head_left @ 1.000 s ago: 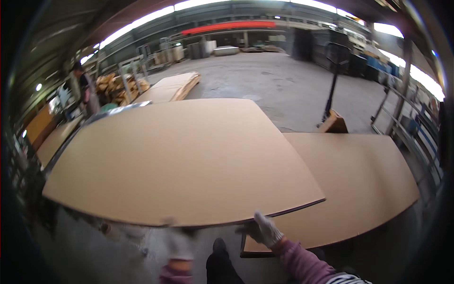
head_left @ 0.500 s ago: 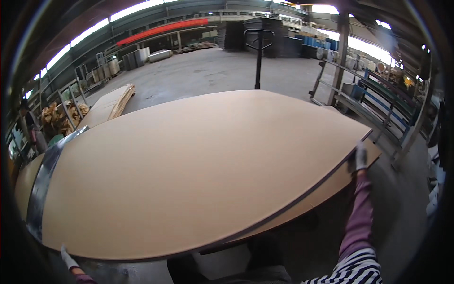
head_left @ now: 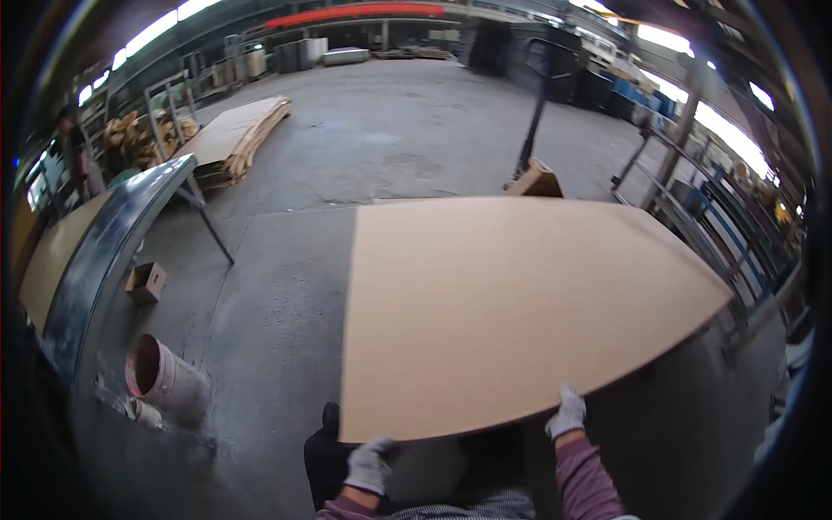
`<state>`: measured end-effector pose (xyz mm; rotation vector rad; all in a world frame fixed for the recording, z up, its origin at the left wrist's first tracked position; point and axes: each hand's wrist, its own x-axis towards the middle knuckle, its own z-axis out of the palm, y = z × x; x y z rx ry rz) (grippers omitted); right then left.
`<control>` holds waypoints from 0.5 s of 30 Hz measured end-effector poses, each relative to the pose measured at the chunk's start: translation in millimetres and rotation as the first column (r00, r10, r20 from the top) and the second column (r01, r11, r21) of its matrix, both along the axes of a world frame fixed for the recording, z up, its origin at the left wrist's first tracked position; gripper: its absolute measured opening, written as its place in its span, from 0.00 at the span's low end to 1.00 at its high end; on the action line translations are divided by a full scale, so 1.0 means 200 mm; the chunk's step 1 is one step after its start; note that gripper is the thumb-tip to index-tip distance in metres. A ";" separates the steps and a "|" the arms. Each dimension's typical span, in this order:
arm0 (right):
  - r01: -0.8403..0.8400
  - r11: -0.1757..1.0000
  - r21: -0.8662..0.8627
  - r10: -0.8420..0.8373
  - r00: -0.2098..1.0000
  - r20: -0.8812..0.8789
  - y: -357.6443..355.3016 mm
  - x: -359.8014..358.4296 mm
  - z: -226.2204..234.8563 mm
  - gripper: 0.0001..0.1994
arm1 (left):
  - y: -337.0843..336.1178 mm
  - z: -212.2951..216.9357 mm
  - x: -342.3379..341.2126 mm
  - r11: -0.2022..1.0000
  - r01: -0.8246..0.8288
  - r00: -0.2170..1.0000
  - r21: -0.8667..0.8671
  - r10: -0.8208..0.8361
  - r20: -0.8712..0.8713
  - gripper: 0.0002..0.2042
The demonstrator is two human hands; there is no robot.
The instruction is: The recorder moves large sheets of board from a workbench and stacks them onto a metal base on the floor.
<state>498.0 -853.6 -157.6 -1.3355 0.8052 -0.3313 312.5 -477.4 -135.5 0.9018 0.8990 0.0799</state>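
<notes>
A large tan sheet of board (head_left: 511, 303) lies flat in front of me and to the right, its near edge toward my body. My left hand (head_left: 371, 465), in a pale work glove, is at its near left corner with the fingers curled at the edge. Farther right along the same edge, my right hand (head_left: 568, 412), also gloved, grips the board with the thumb side on top and the other fingers hidden beneath. What carries the board is mostly out of sight under it.
At left stands a dark metal-topped table (head_left: 87, 269). Near it are a small cardboard box (head_left: 146, 283) and a dirty pinkish bucket (head_left: 169, 377). Stacked sheets (head_left: 234, 139) lie beyond. A pallet jack handle (head_left: 533, 121) rises behind the board; metal racks (head_left: 719, 208) stand at right.
The board has shifted right, off the metal-topped table, uncovering floor, box and bucket. My hands have come closer together along its near edge. The view has turned left.
</notes>
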 end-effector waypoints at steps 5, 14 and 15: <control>-0.279 0.959 0.054 0.284 0.940 -0.191 -0.28 0.02 -0.45 0.12 | 0.00 -0.43 0.18 0.789 -0.204 0.968 -0.579 0.251 0.000 0.11; 0.017 0.963 0.269 0.149 0.799 -0.583 -0.22 0.36 -0.66 0.08 | 0.04 -0.71 0.42 0.967 -0.128 0.973 -0.219 0.081 -0.214 0.09; -0.003 0.959 0.284 0.171 0.803 -0.571 -0.23 0.36 -0.70 0.09 | 0.02 -0.73 0.43 0.978 -0.142 0.950 -0.152 0.092 -0.297 0.09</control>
